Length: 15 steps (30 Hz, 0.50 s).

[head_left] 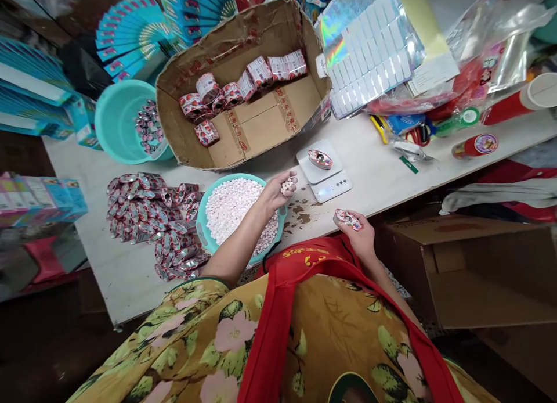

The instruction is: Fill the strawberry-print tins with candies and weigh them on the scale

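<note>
Upper left: tub (114, 115) with loose tins sits at the far table (383, 159) edge, likely parked clear of the working area but still reachable.

Left of centre: pile (150, 220) of tins lies flat on the table, touching the bowl's left side. Looks like stock kept on the left-arm side.

Bowl (199, 224) of pellets (230, 208) is at the near edge, right under the left forearm, so the reach is short.

Left hand (278, 193) hovers over the bowl's right rim, palm up, fingers curled into a loose cup around a small clutch of pellets. Cupped like that, they can't roll off.

Upper centre: box (265, 121) is tilted toward the person, with wrapped packs (261, 72) in a row at its back. The tilt keeps the opening facing the seat.

Right of the bowl: scale (331, 185) stands close by, with a second tin (319, 158) centred on its pan, just beside the left hand.

Lower centre-right: right hand (360, 234) is at the near table edge, apart from the scale. It pinches a tin (348, 219) between thumb and fingertips, printed face up, other fingers folded.

Lower right: carton (470, 275) stands off the table beside the person, open.
</note>
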Each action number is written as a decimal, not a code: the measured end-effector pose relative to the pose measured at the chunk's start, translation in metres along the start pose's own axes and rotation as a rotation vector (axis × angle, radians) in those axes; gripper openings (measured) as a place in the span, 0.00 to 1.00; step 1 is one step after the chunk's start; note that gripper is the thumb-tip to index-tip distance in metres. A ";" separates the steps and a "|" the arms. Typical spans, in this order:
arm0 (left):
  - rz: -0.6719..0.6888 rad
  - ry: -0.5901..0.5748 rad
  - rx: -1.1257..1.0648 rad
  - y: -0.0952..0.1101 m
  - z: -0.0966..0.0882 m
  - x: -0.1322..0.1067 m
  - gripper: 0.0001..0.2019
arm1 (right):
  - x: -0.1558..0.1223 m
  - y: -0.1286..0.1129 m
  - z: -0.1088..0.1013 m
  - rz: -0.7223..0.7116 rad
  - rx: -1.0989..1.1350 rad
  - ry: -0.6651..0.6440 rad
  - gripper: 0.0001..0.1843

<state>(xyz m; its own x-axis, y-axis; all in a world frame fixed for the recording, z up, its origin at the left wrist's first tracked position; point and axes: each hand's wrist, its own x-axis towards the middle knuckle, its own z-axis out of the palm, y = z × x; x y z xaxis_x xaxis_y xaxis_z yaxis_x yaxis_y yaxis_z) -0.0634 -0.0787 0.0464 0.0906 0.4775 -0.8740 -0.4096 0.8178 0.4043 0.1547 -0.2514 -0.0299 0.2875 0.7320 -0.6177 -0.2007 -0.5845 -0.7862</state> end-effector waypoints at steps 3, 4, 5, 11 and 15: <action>-0.015 -0.019 0.007 -0.018 -0.011 -0.015 0.08 | -0.006 0.002 -0.002 0.000 -0.025 -0.002 0.33; -0.028 -0.037 0.016 -0.023 -0.013 -0.019 0.06 | -0.009 0.003 -0.003 -0.006 -0.033 0.000 0.33; -0.040 -0.058 0.026 -0.029 -0.016 -0.021 0.05 | -0.012 0.004 -0.004 -0.012 -0.041 0.002 0.33; -0.074 -0.045 -0.008 -0.050 -0.026 -0.027 0.10 | -0.038 0.014 -0.010 -0.028 -0.093 0.034 0.34; -0.098 -0.066 0.011 -0.055 -0.030 -0.030 0.11 | -0.056 0.019 -0.009 -0.035 -0.084 0.071 0.34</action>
<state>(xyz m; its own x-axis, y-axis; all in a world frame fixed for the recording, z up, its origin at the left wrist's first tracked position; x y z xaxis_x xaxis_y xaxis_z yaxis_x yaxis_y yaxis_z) -0.0706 -0.1474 0.0427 0.1892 0.4143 -0.8902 -0.3857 0.8651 0.3207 0.1433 -0.3062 -0.0099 0.3590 0.7279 -0.5842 -0.1112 -0.5881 -0.8011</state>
